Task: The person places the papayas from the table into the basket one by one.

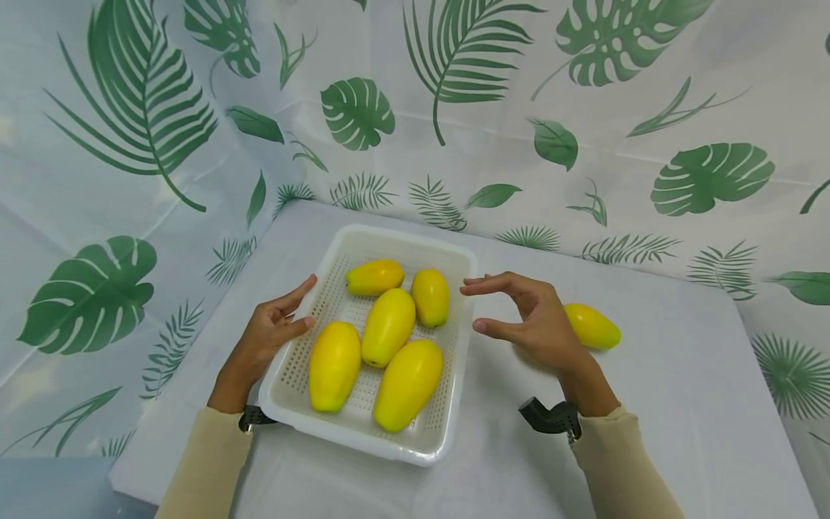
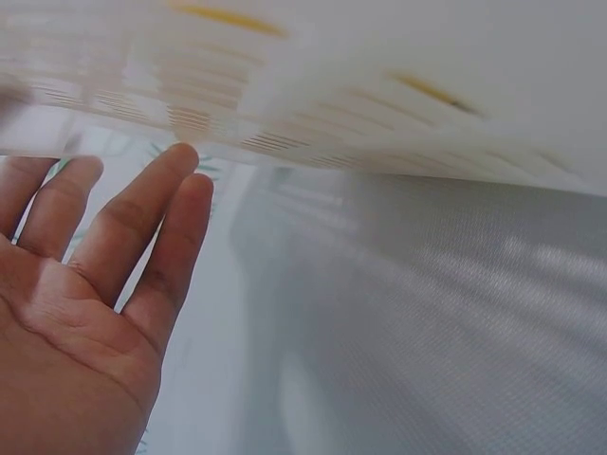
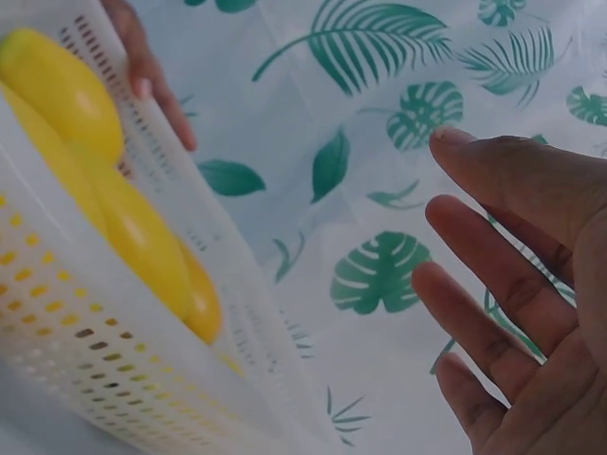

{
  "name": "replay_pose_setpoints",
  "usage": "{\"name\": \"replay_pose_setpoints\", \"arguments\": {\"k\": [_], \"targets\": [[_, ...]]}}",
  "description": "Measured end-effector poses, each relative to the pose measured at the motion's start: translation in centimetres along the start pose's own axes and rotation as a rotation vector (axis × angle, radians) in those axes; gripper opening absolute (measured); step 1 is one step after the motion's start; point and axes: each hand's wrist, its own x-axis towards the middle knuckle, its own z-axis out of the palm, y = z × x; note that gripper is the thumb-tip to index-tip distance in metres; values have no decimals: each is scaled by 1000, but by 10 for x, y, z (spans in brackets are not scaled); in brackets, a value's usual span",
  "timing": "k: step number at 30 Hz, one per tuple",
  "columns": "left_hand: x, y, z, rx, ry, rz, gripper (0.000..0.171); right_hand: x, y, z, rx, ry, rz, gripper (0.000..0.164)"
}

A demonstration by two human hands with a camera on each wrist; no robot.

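Note:
A white perforated plastic basket (image 1: 363, 448) sits on the table with several yellow oblong fruits (image 1: 389, 328), papaya-like and green at some tips. At its left rim, my left hand (image 1: 269, 331) has the thumb and index fingertip against the edge. The left wrist view shows this hand's (image 2: 95, 284) other fingers straight beside the basket wall (image 2: 332, 104). To the right of the basket, my right hand (image 1: 534, 313) hovers apart from it, thumb and fingers spread with nothing between them. Behind that hand lies another yellow fruit (image 1: 591, 326), partly hidden.
A white cloth covers the table (image 1: 681, 404). Leaf-printed white sheets (image 1: 603, 130) hang along the back and left side. Black wrist straps (image 1: 551, 418) are worn over beige sleeves (image 1: 622, 461).

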Motion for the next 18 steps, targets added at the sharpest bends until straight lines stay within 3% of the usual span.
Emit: {"name": "replay_pose_setpoints", "arguments": {"k": [18], "targets": [[-2, -1, 1, 18, 18, -27, 73, -14, 4, -20, 21, 74, -2, 48]]}}
